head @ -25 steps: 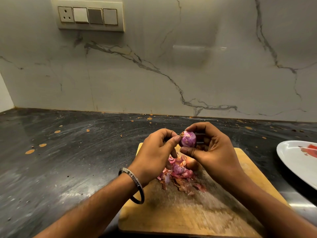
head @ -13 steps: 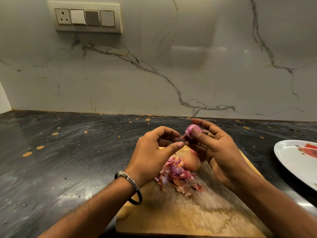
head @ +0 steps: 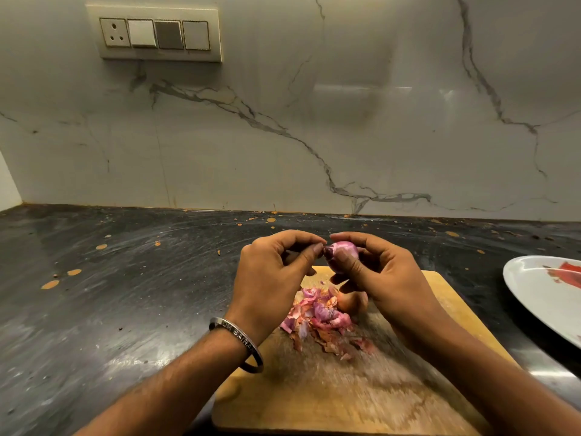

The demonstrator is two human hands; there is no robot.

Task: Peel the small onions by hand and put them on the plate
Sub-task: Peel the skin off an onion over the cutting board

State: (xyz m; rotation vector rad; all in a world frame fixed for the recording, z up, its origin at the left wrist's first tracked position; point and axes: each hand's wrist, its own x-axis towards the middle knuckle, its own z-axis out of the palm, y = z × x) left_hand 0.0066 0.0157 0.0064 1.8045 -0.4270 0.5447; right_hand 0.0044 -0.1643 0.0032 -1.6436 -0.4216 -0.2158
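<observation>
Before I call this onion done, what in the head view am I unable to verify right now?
- Plate: cut off by the right edge, so onions already on it can't be counted.
- Onion in the right hand: its underside is hidden by the fingers, so leftover skin is unclear.
- Left hand: fingertips pinch at the onion's tip; whether they hold skin is too small to tell.
- Brown onion on the cutting board: partly behind the right hand and the peels.

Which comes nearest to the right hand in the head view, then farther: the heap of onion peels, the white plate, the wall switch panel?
From the right hand:
1. Heap of onion peels, just below it on the cutting board.
2. White plate, off to the right on the counter.
3. Switch panel, up on the wall, far left.
</observation>
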